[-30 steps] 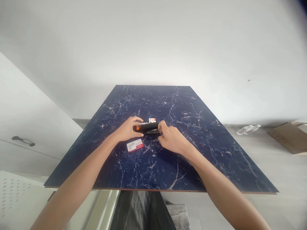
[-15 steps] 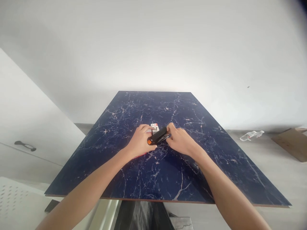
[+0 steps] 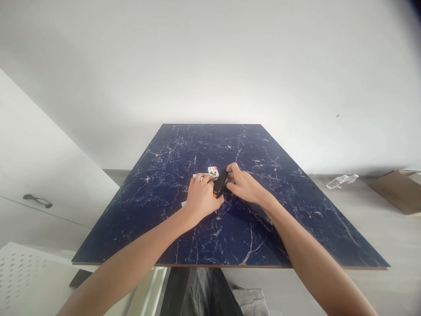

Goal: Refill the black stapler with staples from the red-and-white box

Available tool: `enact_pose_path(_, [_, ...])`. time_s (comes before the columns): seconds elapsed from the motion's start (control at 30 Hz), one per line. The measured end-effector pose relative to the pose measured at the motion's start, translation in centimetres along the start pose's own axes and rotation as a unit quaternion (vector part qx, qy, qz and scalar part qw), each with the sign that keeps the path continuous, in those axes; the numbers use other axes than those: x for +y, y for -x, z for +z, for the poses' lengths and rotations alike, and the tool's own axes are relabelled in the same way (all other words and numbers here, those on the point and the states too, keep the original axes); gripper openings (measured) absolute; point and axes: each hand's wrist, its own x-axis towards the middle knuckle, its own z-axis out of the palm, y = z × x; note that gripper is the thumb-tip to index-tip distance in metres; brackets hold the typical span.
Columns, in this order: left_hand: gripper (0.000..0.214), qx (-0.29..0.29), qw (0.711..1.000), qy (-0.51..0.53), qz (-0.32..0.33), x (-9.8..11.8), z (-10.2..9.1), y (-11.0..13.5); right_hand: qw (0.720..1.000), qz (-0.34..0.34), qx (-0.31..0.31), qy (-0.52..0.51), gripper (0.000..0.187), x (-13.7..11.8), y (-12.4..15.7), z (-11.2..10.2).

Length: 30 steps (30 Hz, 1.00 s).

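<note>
- Because both hands hold it, the black stapler [image 3: 220, 183] stands tilted over the blue marble table [image 3: 263, 232], beside a small paper box [image 3: 213, 171].
- The left hand [image 3: 202, 197] pinches its orange end.
- The right hand [image 3: 245, 187] presses on its other side.

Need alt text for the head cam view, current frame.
Two bare hands hold a black stapler with an orange end, the left hand at that end and the right hand on the far side. A small white and red box sits just beyond it on a blue marble tabletop. A plastic bottle lies on the floor at right.

Stapler [image 3: 220, 183] (orange-tipped) between left hand [image 3: 202, 197], right hand [image 3: 244, 188]
</note>
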Motion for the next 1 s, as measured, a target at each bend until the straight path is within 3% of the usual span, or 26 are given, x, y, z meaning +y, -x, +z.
enact_pose_path(0.13, [0.051, -0.16, 0.986, 0.051, 0.017, -3.1, -4.2, -0.8, 0.998, 0.036, -0.027, -0.046, 0.058, -0.5, 0.4, 0.4])
enact_pose_path(0.27, [0.084, -0.365, 0.926, 0.097, -0.017, -7.6, -9.3, -1.1, 0.996, 0.082, -0.005, -0.032, 0.076, -1.4, 0.5, 1.5])
enact_pose_path(0.33, [0.093, -0.44, 0.891, 0.108, -0.024, -8.7, -10.3, -1.0, 0.995, 0.089, 0.001, -0.032, 0.077, -1.7, 0.4, 1.9])
enact_pose_path(0.4, [0.09, -0.467, 0.876, 0.119, -0.019, -8.9, -10.1, -1.1, 0.995, 0.087, 0.001, -0.046, 0.072, -1.7, 0.2, 1.9])
enact_pose_path(0.6, [0.086, -0.429, 0.897, 0.109, 0.01, -7.1, -7.9, -1.2, 0.989, 0.038, -0.046, -0.136, 0.063, -1.4, 0.2, 1.0])
enact_pose_path(0.8, [0.068, -0.343, 0.927, 0.149, 0.026, -5.0, -6.0, -0.6, 0.986, 0.011, -0.071, -0.152, 0.066, -1.4, 0.5, 1.0])
enact_pose_path(0.9, [0.073, -0.312, 0.938, 0.148, 0.018, -5.6, -5.8, -0.8, 0.983, 0.004, -0.084, -0.16, 0.067, -1.3, 0.5, 0.9])
enact_pose_path(1.0, [0.057, -0.204, 0.973, 0.104, 0.023, -7.4, -5.7, -1.4, 0.983, -0.005, -0.081, -0.164, 0.066, -1.3, 0.6, 0.8])
